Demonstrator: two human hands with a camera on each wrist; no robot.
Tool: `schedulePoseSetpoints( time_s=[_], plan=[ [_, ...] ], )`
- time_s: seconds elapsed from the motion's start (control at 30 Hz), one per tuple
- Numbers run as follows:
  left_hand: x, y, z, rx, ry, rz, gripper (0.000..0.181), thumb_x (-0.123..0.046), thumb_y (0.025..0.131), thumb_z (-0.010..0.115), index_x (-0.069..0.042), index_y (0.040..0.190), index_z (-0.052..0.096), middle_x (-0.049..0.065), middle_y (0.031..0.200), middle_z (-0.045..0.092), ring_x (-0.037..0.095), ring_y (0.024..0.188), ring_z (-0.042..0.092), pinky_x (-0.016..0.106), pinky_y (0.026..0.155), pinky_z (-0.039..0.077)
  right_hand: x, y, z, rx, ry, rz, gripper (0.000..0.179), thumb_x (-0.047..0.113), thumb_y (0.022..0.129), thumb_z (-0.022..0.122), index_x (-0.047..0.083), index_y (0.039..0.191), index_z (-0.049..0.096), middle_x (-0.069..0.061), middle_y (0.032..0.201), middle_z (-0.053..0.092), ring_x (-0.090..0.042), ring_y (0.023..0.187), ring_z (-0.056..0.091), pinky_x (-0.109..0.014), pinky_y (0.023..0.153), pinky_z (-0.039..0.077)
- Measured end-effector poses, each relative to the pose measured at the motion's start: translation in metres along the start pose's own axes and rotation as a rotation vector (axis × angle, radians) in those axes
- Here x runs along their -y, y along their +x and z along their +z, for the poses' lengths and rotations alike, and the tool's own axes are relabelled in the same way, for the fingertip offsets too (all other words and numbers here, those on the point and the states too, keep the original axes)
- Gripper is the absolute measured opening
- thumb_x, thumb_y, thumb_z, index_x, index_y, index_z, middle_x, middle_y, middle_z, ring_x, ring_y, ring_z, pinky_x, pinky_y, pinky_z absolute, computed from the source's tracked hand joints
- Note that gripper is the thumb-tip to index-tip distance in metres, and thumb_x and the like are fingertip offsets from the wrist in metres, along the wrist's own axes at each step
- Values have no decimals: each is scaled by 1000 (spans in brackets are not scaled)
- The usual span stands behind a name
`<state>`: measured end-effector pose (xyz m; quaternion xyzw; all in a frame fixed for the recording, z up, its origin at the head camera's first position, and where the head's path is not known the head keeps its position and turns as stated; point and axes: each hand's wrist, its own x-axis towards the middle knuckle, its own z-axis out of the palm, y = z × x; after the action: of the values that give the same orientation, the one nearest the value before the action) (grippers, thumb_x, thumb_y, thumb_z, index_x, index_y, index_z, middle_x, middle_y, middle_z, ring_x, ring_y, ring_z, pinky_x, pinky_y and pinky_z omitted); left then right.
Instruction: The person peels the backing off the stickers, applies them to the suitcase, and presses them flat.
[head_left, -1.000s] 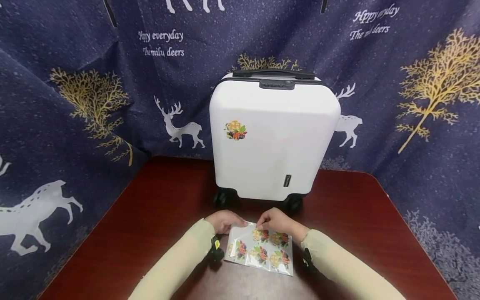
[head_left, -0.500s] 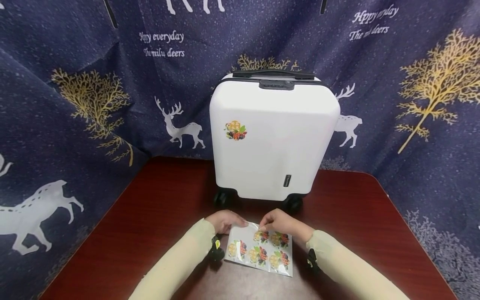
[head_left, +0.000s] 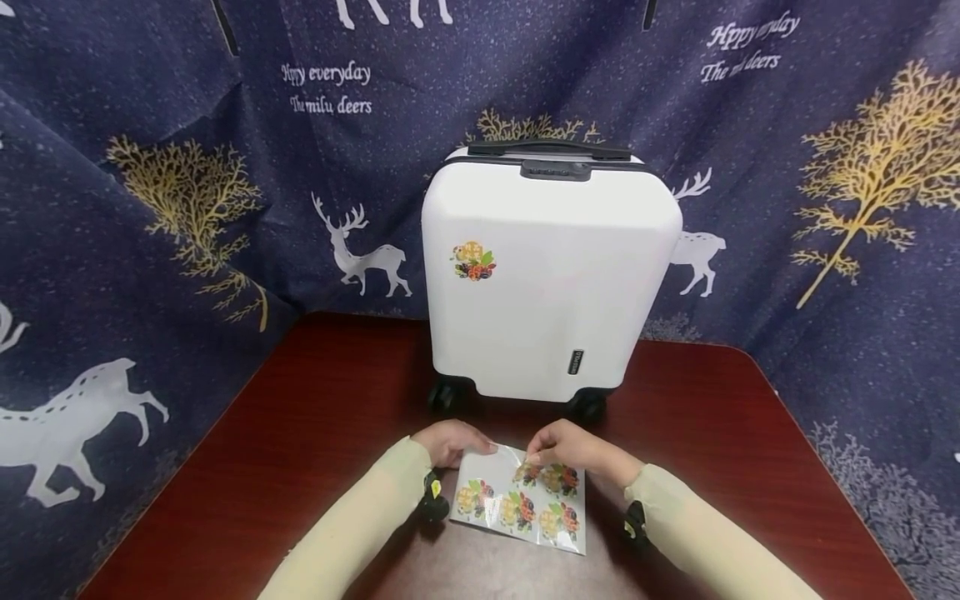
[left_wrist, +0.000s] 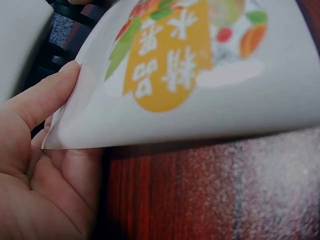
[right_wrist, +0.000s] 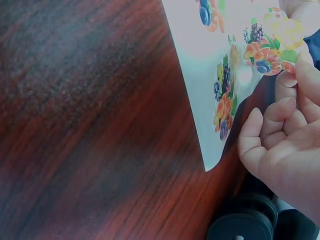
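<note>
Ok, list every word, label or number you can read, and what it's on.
"Hppy everyday": backdrop, upper left.
"The milu deers": beneath it.
"Hppy ...yday": backdrop, upper right, creased.
"The ... deers": beneath that, creased.
"精品水果": sticker sheet, upside down in left wrist view.
Too small to read: suitcase badge, lock and sticker.

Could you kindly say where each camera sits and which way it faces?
Head: on the head, facing forward and down at the white hard-shell suitcase; left hand, right hand and cream sleeves show.
Left wrist: worn there, facing the shiny white fruit-sticker sheet; left hand shows.
Right wrist: worn there, facing the sheet and red-brown wooden table; right hand shows.
Both wrist views share sheet and table.
</note>
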<state>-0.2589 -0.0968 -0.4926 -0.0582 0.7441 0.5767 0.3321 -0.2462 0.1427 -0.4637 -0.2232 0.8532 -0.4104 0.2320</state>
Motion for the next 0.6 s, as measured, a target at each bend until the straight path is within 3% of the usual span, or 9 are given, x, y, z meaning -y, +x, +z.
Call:
schedulePoseSetpoints(
  time_s=[0.5,0.6],
  plan=[
    [1,-4,0,13,-4,22,25,-5,95,68,9,115,70,14,101,78,14,79,72,32,82,65,1,-11,-10,2,37,7,12,8,95,69,-2,95,75,-3,84,71,-12,73,57,-28,64,53],
    [1,-4,-1,25,-3,29,26,-5,95,67,10,115,69,15,102,78,14,80,71,33,82,64,1,-13,-12,-3,54,-3,13,9,96,68,-2,97,74,-2,86,71,-11,76,58,-28,68,54]
  ],
)
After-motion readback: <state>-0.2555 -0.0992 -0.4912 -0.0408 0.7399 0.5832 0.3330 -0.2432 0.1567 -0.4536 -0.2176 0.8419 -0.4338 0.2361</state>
